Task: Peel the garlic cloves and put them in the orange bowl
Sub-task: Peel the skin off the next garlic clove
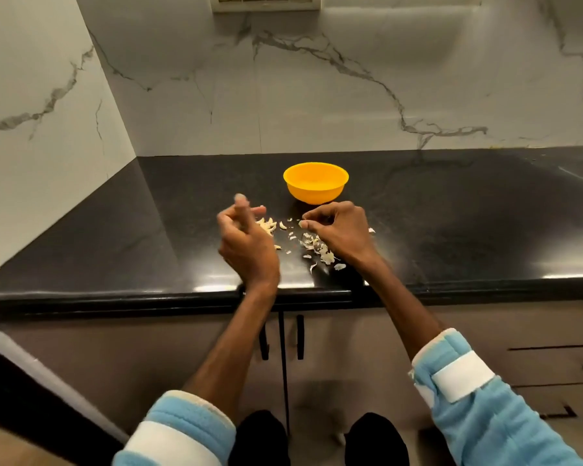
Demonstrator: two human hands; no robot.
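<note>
A black countertop [115,250] is seen from above. The left hand [246,240] is blurred, its fingers curled; whether anything is held cannot be told. The fingertips of the right hand [339,230] are drawn together above papery skins [322,252] (perhaps a pinch, contents unclear). Garlic cloves [266,226] lie beside the left hand, near the orange bowl [315,190]. They are judged light, firm and slippery once peeled, and best pinched at the ends.

A black polished desk [115,250] is seen. Veined marble walls [350,95] are set behind and left of the desk, and a switch plate [266,3] is mounted high above it. Below the desk, cabinet doors [182,348] with black handles [299,337] and drawers [535,364] are fitted.
</note>
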